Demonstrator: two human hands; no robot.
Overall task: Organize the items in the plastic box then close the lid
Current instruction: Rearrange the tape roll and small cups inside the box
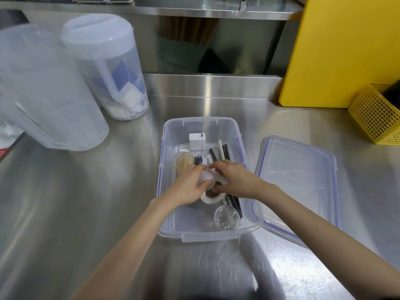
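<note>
Counter: stainless steel worktop (65, 213), brushed, bright glare patches near the front edge.
Backsplash: low steel upstand (212, 85) along the rear, dark reflective panel above it.
Shelf: steel shelf (194, 11) across the top.
Left: two translucent lidded jugs (54, 94), just beside each other.
Right: yellow board (346, 50) upright; yellow perforated basket (376, 118) near it.

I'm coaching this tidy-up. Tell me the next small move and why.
Probably set the white tape roll down flat in the box's bare near-left corner: both hands are on it mid-box, over the straws, and the lid lies off to the right.
</note>
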